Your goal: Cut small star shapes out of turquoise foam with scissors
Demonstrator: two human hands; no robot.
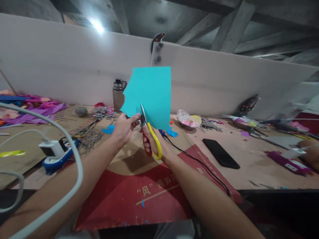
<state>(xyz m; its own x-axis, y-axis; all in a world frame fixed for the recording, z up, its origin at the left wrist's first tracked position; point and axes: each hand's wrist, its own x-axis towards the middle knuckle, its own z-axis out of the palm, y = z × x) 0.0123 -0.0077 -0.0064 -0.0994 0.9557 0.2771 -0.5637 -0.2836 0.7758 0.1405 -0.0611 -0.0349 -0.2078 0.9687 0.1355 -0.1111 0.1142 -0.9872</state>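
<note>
Turquoise paper (156, 93) is up over the table (249, 174), pinched in the left hand's (124, 128) grip; the right hand's (151, 134) is clamped on scissors (158, 144). White cable (79, 166) crosses before the left forearm (99, 161), a phone (220, 153) lies near the near edge, which red cardboard (107, 199) overhangs.

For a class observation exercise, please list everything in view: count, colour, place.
Sheet: 1, turquoise, centre
Scissors: 1, red-and-yellow handles, before sheet
Printed cardboard: 1, red and tan, lower centre
Water bottle: 1, grey, left of sheet
Smartphone: 1, black, right
Bowl: 1, metallic, right of sheet
Power strip: 1, blue and white, left
Charger: 1, white, on power strip
Cables: several, white left, black right
String tangle: 1, tan, left
Scraps: pile, multicoloured, far left
Cutouts: at least 2, blue, centre
Lump: 1, grey, left
Table: 1, pinkish, beneath
Partition: 1, white, behind
Lamp: 1, white, overhead
Blurred items: several, mixed colours, right
Left hand: 1, bare, pinching sheet
Right hand: 1, bare, gripping scissors
</note>
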